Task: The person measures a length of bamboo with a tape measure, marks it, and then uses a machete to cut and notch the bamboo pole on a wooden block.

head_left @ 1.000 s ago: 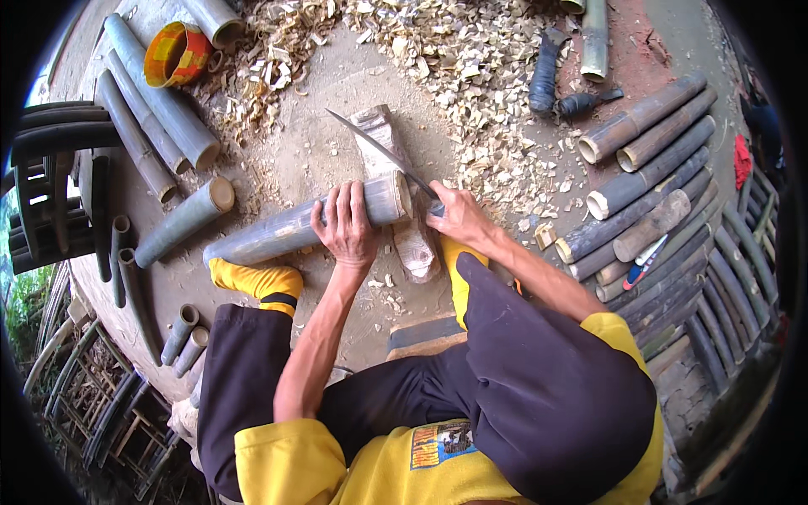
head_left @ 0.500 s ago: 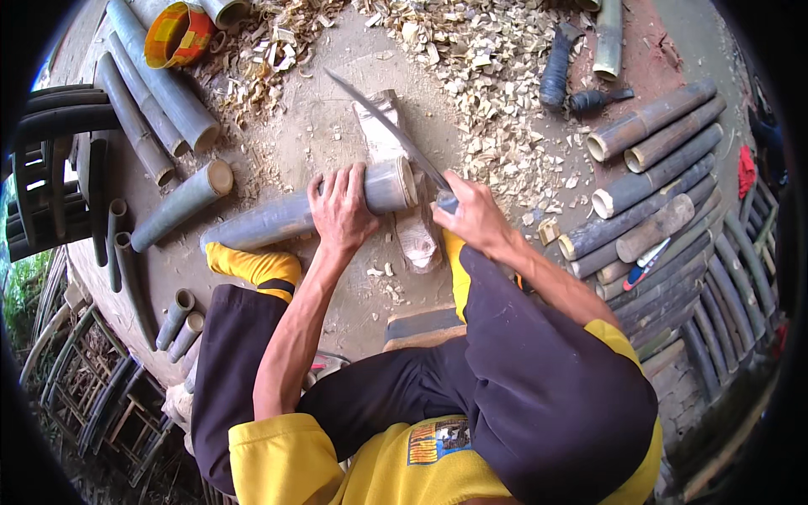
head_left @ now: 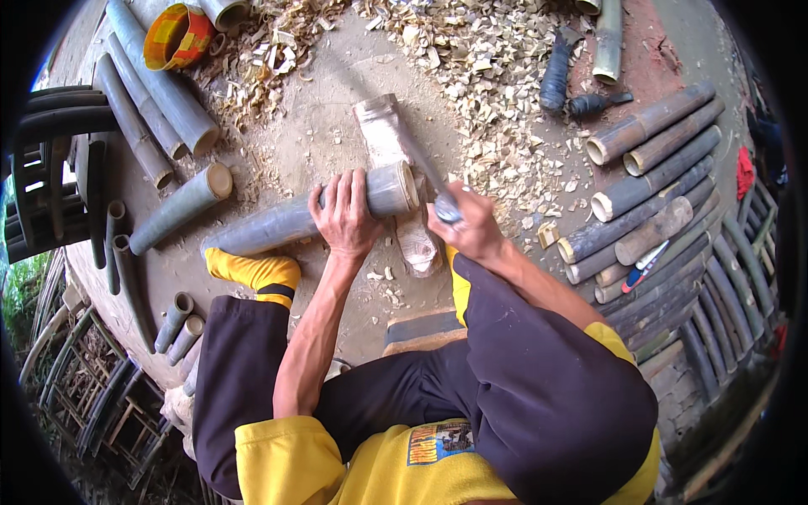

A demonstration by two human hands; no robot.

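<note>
A thick grey-green bamboo section (head_left: 273, 222) slants across the ground, its cut right end resting over a pale wooden block (head_left: 389, 145). My left hand (head_left: 347, 215) is wrapped over the bamboo close to that end. In my right hand (head_left: 475, 227), closed round the handle, is a long machete (head_left: 423, 160). Its blade points up and to the left, crossing the block just beyond the bamboo's cut end; the far part is blurred by motion. My yellow-socked left foot (head_left: 257, 271) is against the bamboo's left end.
Wood chips (head_left: 471, 76) cover the ground ahead. Cut bamboo sections (head_left: 652, 164) lie in a row at right, near dark wrapped tools (head_left: 555, 71). More bamboo poles (head_left: 160, 76) and an orange-yellow container (head_left: 178, 35) are at far left. Dark bamboo furniture (head_left: 63, 160) stands at the left edge.
The machete has swung, its blade now smeared and turned slightly, while my right hand has rotated and shifted a little. My left hand keeps its hold on the bamboo, the forearm moving slightly right.
</note>
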